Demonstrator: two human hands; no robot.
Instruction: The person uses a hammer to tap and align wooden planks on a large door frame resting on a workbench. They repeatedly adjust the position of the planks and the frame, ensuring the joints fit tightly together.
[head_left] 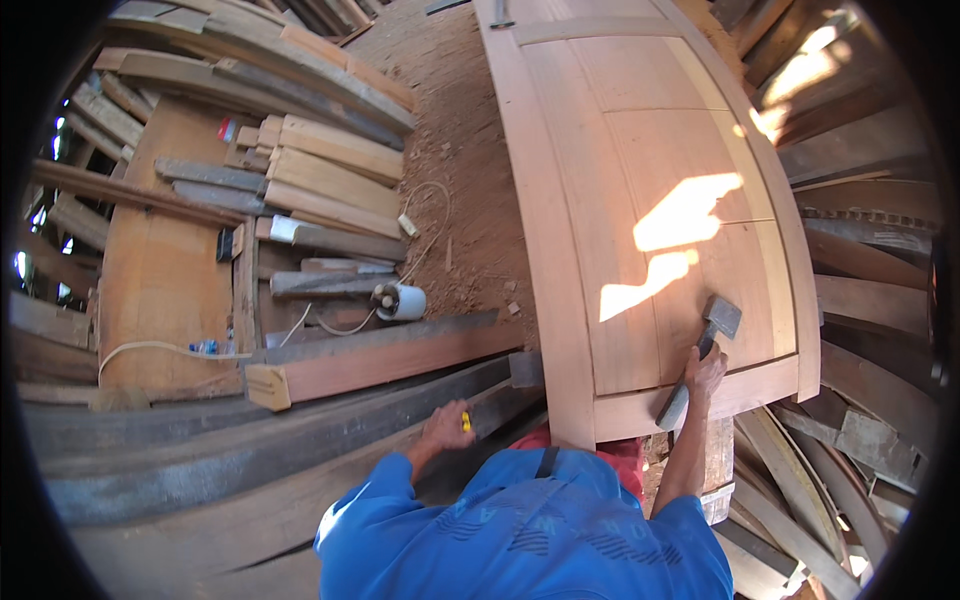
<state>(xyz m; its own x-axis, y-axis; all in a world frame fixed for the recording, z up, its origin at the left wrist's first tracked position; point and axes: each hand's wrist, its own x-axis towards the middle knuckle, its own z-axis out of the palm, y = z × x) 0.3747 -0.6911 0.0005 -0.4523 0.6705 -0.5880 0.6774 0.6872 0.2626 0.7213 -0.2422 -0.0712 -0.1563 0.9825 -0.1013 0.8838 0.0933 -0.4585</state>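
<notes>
A wooden panel door (575, 250) lies flat in front of me, its near end close to my body. My right hand (706, 370) is closed around the handle of a hammer (722, 315) over the door's near right part. The hammer has a blocky grey head, pointing away from me, and a dark handle whose grey end sticks out below my fist. My left hand (446, 428) is closed on a small yellow object (466, 422), left of the door and above dark beams. Most of that object is hidden in my fingers, so its kind cannot be told.
Dark long beams (250, 470) lie at my left, with a reddish plank (400, 365) on them. Beyond sit a white cylindrical object with a cord (402, 302) and stacked boards (330, 185). A metal tool (502, 14) rests at the door's far end. Timber (870, 275) crowds the right.
</notes>
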